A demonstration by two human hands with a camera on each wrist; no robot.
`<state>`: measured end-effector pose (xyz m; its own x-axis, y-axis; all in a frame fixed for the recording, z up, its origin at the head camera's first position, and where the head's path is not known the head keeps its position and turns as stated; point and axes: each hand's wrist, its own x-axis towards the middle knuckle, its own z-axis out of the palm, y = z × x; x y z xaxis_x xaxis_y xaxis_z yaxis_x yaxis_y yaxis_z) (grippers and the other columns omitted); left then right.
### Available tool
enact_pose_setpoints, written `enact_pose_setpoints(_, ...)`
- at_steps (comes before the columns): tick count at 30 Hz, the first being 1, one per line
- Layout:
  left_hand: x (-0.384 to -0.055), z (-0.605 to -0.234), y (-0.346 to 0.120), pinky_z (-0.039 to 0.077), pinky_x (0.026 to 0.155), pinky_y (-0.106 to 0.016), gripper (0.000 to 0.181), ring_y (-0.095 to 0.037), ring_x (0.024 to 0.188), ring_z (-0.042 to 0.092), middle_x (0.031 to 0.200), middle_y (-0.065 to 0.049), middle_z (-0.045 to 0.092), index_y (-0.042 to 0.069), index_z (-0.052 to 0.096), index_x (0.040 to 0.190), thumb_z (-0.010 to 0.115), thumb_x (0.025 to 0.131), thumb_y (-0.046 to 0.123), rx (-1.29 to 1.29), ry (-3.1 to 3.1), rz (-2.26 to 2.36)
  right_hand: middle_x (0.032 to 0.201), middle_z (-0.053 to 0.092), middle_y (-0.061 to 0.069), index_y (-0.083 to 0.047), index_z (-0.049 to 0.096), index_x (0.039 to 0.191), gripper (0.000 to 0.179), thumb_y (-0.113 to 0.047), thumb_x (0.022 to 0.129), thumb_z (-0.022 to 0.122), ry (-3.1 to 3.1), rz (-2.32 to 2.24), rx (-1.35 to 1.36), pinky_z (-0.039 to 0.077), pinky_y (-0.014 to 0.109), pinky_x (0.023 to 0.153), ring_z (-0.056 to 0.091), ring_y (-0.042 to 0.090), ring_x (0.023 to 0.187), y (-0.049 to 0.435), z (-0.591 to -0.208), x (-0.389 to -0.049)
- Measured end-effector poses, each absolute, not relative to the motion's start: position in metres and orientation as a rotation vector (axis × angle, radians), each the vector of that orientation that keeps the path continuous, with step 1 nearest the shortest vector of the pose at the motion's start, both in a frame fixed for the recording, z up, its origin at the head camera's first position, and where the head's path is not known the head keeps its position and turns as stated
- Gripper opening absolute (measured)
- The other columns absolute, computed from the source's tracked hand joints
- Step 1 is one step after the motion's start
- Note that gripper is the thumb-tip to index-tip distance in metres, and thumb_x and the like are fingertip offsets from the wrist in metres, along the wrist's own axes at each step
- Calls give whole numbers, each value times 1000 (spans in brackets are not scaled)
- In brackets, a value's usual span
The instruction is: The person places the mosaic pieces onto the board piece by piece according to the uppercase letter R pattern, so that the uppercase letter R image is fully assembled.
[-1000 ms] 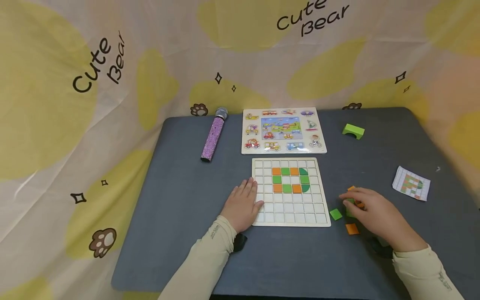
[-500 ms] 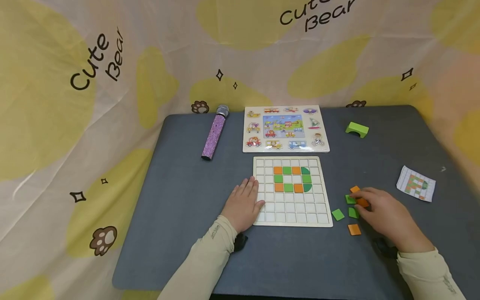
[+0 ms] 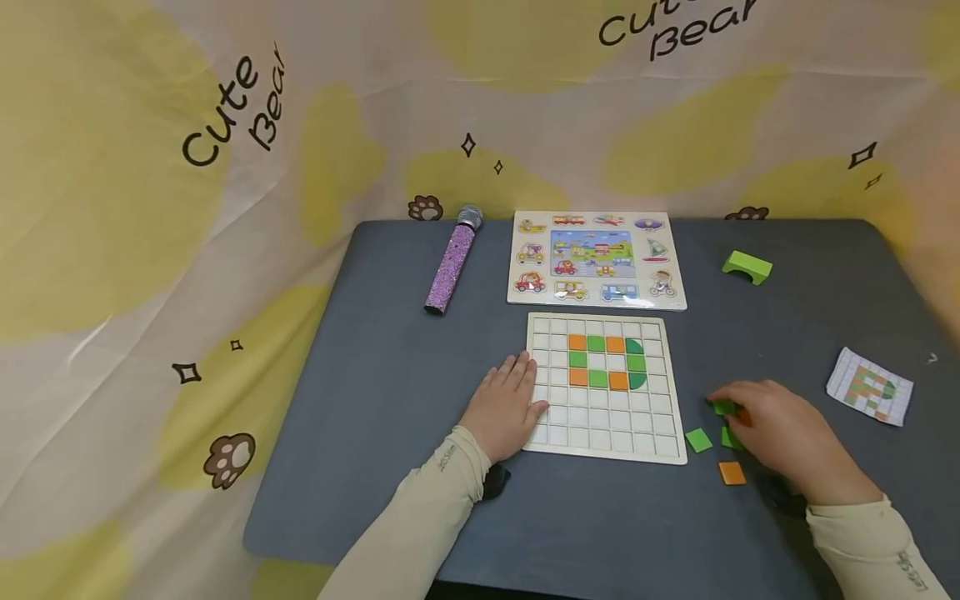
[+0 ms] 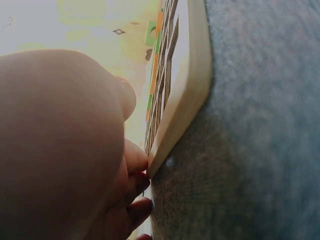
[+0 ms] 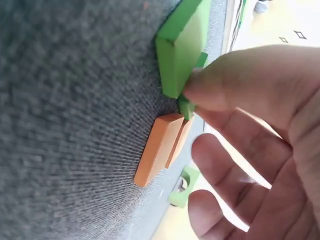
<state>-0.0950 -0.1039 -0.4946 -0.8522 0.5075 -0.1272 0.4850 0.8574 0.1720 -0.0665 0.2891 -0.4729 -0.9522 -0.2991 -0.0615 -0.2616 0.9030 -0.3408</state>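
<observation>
Just right of centre in the head view, the left hand [image 3: 504,408] lies palm down, fingers straight, thumb out rightward; its forearm in a pale sleeve [image 3: 420,517] slants up from the bottom edge. At lower right, the right hand [image 3: 791,437] points leftward, thumb and forefinger pinching. The right wrist view shows two other fingers loosely bent.

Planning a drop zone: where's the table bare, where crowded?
Bare table: left of the microphone and left hand; along the near side of the grid board, between the sleeves; between the arch block and pattern card.
Crowded: right of the grid board, where loose tiles lie around the right hand; the gap to the puzzle board is narrow.
</observation>
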Motion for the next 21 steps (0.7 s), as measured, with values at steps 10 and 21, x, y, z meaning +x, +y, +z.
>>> enact_pose_setpoints(10,-95,-496,-105,28,127,-49,66,-33,159,28,171,-16,33,-1,36,165,39,116,44,775,2866,187,109,76,11,-8,82,111,27,-13,84,88,2951,-543,-600,58,54,80,66,31,97,239,-450,-82)
enact_pose_setpoints(21,-94,-495,-104,25,128,-45,68,-29,160,26,173,-11,30,3,35,166,37,115,48,727,2855,120,98,78,-5,-14,85,96,17,-17,81,93,2864,-588,-1036,59,40,78,68,17,89,155,-463,-104)
